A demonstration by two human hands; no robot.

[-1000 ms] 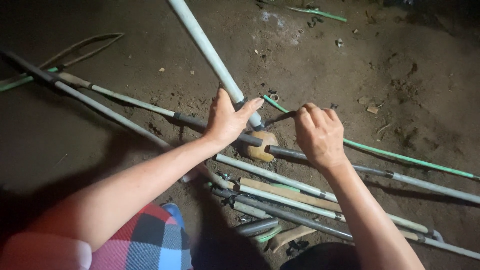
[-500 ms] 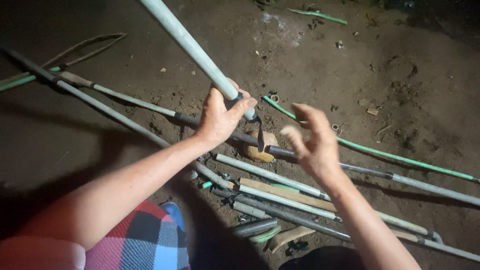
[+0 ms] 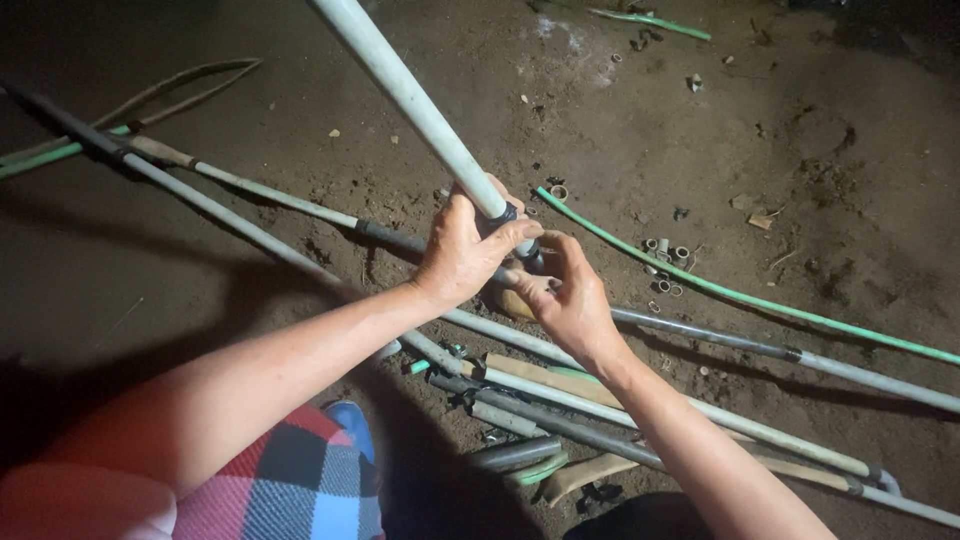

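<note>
A long pale pipe (image 3: 400, 85) slants up from the middle of the view toward the top. My left hand (image 3: 462, 252) is wrapped around its lower end, just above a dark band or fitting (image 3: 503, 215). My right hand (image 3: 568, 295) comes in from the right, its fingers pinching at the pipe's end beneath that band. Under both hands a tan wooden block (image 3: 512, 303) rests on the dirt, mostly hidden.
Several grey and pale pipes (image 3: 700, 335) lie across the dirt floor, with a green pipe (image 3: 740, 295) running to the right. Short ring-shaped offcuts (image 3: 662, 262) are scattered beside it. Wooden handles (image 3: 540, 372) and pipe pieces lie near my checked trouser leg (image 3: 285, 480).
My right hand has moved left from the lying pipe onto the end of the raised pipe. My left hand has gone from open on the pipe to gripping it.
</note>
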